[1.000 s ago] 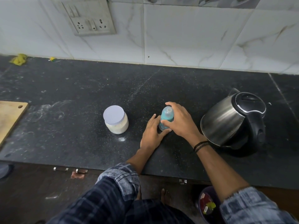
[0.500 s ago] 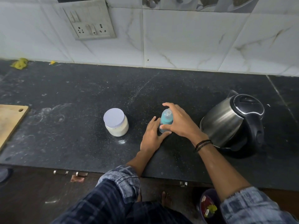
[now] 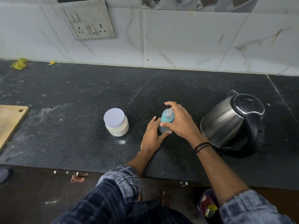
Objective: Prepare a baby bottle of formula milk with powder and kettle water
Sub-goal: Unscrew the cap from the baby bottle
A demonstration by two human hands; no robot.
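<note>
A small baby bottle (image 3: pixel 167 119) with a teal top stands upright on the black counter (image 3: pixel 80 97). My right hand (image 3: pixel 181 122) wraps around its top from the right. My left hand (image 3: pixel 152 136) rests on the counter and holds the bottle's base from the left. To the left stands a clear jar of white powder (image 3: pixel 116 122) with a pale lid on. A steel kettle (image 3: pixel 233 122) with a black lid and handle sits to the right, lid closed.
A wooden cutting board (image 3: pixel 9 123) lies at the counter's left edge. A tiled wall with a socket plate (image 3: pixel 88 20) stands behind. Yellow scraps (image 3: pixel 20 63) lie at the back left. A bin (image 3: pixel 207 206) sits on the floor below.
My right hand has turned a little around the bottle's top, fingers reaching further over it. The left hand stays at the base. The view has tilted slightly up.
</note>
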